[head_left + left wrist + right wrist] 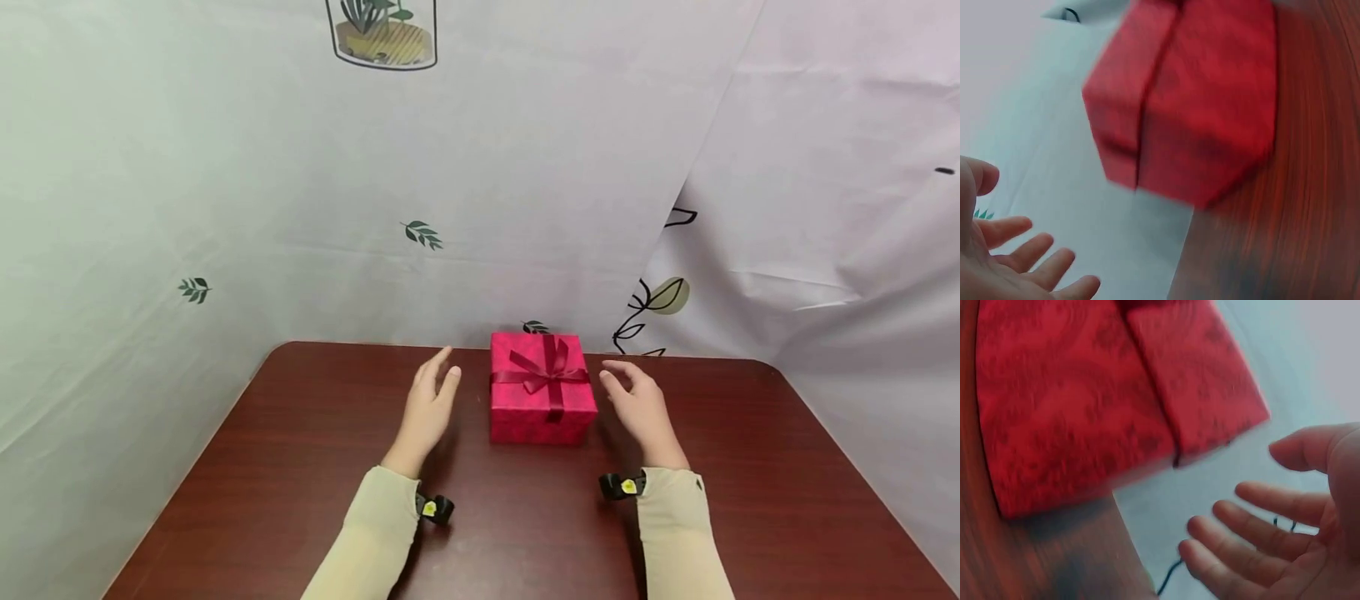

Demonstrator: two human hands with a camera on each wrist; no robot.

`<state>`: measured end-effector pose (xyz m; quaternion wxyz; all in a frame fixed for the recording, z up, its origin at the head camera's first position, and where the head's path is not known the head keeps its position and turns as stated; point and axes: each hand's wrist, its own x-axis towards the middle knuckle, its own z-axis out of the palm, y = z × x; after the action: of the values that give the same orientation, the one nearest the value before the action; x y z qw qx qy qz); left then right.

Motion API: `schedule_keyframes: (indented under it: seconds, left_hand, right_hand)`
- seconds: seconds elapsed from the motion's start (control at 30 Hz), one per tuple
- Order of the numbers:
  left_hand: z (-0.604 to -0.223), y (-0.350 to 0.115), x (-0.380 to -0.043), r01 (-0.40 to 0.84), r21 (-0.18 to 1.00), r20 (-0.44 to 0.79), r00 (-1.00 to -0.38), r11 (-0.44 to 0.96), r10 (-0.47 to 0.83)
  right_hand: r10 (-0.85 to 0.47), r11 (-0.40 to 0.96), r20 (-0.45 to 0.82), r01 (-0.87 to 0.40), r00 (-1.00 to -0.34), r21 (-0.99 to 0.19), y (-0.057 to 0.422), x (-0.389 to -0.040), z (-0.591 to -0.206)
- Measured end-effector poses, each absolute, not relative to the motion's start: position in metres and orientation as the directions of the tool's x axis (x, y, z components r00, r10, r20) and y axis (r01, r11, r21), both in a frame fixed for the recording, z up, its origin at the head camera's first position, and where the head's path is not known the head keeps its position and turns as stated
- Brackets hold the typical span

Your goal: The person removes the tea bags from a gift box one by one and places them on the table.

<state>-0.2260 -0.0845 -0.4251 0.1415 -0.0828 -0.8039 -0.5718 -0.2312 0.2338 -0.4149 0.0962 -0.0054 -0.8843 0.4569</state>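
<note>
The red gift box (543, 392) rests on the desk (337, 450) close to the far edge, somewhat right of that edge's middle and well apart from both far corners; it lies between the two hands and is touched by neither. The left hand (427, 408) is held to the left of the box, its thumb and fingers spread apart, a strip of desk top showing between hand and box; the right hand (641, 408) is held just beside the box's right side, its thumb likewise apart from its lightly bent fingers; both wrist views show a gap between fingertips and box.

A white cloth (525, 167) with leaf prints rises behind the far edge and backs the box; a dark strap (444, 510) sits at the left wrist and another strap (611, 487) at the right, each bearing a yellow mark, next to pale sleeves (678, 533) reaching in from the near edge.

The box stands upright, lid (513, 400) on, its front face toward the near edge and its sides roughly square to the far edge; one ribbon runs left to right, one near to far, crossing under a bow (551, 377); the top looks nearly square, so a long axis cannot be told.
</note>
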Motion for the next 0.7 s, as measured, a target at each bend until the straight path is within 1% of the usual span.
schedule_keyframes:
  seconds: [0.1, 0.2, 0.3, 0.43, 0.5, 0.57, 0.7]
  left_hand:
    - [-0.427, -0.072, -0.222, 0.224, 0.955, 0.231, -0.973, 0.193, -0.012]
    - [-0.429, -0.063, -0.218, 0.173, 0.979, 0.171, -0.985, 0.109, 0.033]
    - [-0.432, -0.058, -0.215, 0.134, 0.987, 0.128, -0.989, 0.088, 0.072]
    - [-0.438, -0.055, -0.212, 0.075, 0.992, 0.063, -0.991, 0.1, 0.12]
    - [-0.44, -0.053, -0.212, 0.048, 0.995, 0.035, -0.989, 0.085, 0.147]
    - [-0.441, -0.052, -0.212, 0.033, 0.997, 0.022, -0.987, 0.065, 0.162]
    - [-0.441, -0.051, -0.214, 0.041, 0.999, 0.036, -0.984, 0.028, 0.175]
  right_hand:
    - [0.076, 0.501, 0.083, -0.034, -0.994, -0.865, 0.226, -0.23, -0.415]
    - [0.057, 0.426, 0.013, 0.013, -0.998, -0.905, 0.223, -0.229, -0.416]
    - [0.039, 0.381, -0.03, 0.042, -0.999, -0.924, 0.221, -0.228, -0.417]
    - [0.026, 0.358, -0.047, 0.053, -0.999, -0.932, 0.219, -0.226, -0.418]
    - [0.026, 0.343, -0.05, 0.056, -0.998, -0.938, 0.219, -0.226, -0.419]
    - [0.031, 0.325, -0.053, 0.06, -0.998, -0.944, 0.219, -0.227, -0.419]
    - [0.034, 0.27, -0.061, 0.068, -0.998, -0.96, 0.219, -0.23, -0.419]
